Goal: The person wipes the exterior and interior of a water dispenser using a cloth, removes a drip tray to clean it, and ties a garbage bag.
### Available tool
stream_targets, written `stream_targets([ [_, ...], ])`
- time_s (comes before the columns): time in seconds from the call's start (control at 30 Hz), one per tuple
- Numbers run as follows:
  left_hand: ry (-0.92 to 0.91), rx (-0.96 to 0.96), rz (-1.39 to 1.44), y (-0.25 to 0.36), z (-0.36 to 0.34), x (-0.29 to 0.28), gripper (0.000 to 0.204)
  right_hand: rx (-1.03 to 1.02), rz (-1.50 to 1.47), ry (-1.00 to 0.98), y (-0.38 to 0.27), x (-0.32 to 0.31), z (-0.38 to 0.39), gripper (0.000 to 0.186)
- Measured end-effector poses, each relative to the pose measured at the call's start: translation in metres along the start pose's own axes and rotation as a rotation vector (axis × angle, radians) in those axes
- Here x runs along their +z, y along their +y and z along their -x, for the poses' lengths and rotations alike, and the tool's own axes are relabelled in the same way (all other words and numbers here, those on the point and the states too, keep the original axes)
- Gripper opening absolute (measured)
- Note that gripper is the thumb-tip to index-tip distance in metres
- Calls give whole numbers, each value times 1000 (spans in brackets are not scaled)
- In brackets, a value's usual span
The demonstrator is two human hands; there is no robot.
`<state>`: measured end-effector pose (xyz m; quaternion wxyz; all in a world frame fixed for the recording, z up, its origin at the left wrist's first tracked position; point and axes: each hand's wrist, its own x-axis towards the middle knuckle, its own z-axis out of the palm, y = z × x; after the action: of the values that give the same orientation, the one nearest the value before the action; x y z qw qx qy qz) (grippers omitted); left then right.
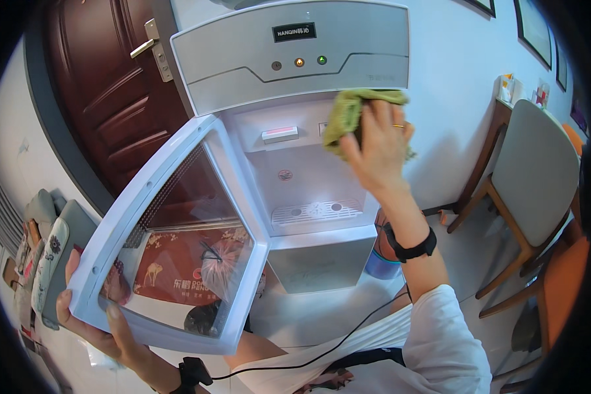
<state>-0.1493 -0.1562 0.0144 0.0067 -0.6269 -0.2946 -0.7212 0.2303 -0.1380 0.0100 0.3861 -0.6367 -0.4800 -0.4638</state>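
A white and grey water dispenser (233, 62) stands upright in front of me, with lit indicator lights on its top panel. Its curved, glazed door (152, 180) is swung out to the left. My left hand (119, 338) grips that door by its lower outer corner, the fingers wrapped behind the frame. A green cloth (348, 115) is bunched under my right hand (382, 154), at the right side of the recess just below the top panel. The cloth hides that corner. Inside the recess are a small white tap cover (280, 134) and a slotted drip tray (316, 211).
A dark red house door (105, 85) is behind on the left. Through the glass show a red mat (167, 259) and a tied plastic bag (223, 269). A blue bin (382, 264) stands beside the dispenser. Chairs (535, 151) line the right; a black cable (322, 351) crosses my lap.
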Motion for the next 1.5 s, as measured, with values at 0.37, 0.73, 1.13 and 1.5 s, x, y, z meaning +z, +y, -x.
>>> stream_targets([
  [0.37, 10, 0, 81, -8, 1, 3, 56, -40, -166, 68, 12, 12, 32, 43],
  [0.73, -4, 22, 80, -11, -3, -1, 58, -123, -84, 210, -46, 25, 2, 17],
  [1.13, 30, -24, 104, -6, -2, 5, 58, -86, -114, 369, -30, 39, 41, 19],
  [1.5, 64, -32, 103, 1, -4, 8, 57, -161, -254, 268, -97, 77, 49, 25],
])
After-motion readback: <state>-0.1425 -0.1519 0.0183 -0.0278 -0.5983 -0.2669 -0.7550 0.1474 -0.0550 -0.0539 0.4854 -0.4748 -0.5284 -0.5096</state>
